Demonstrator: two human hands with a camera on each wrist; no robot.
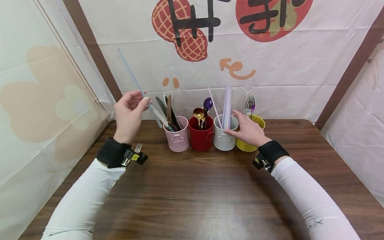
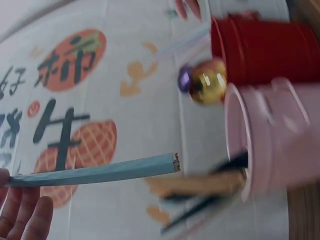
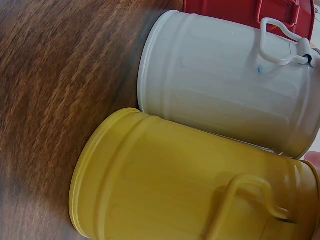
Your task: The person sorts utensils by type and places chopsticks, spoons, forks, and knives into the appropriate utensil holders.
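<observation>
My left hand (image 1: 129,113) pinches a light-blue straw (image 1: 130,72) between thumb and fingers, left of the pink bucket (image 1: 177,141). In the left wrist view the straw (image 2: 115,171) is long and thin, one end pointing toward that bucket. My right hand (image 1: 249,130) holds the rim of the white bucket (image 1: 224,144), thumb at the front and fingers toward the back. Several pale striped straws (image 1: 227,106) stand upright in this bucket, and a pinkish one (image 1: 214,106) leans left. Only a bit of a right fingertip shows in the right wrist view.
Knives (image 1: 169,108) stand in the pink bucket. A red bucket (image 1: 201,140) holds gold and purple spoons (image 1: 207,104). Behind my right hand, a yellow bucket (image 1: 246,146) holds forks (image 1: 249,102). Another fork (image 1: 138,148) lies on the wooden table (image 1: 210,193), partly hidden by my left wrist.
</observation>
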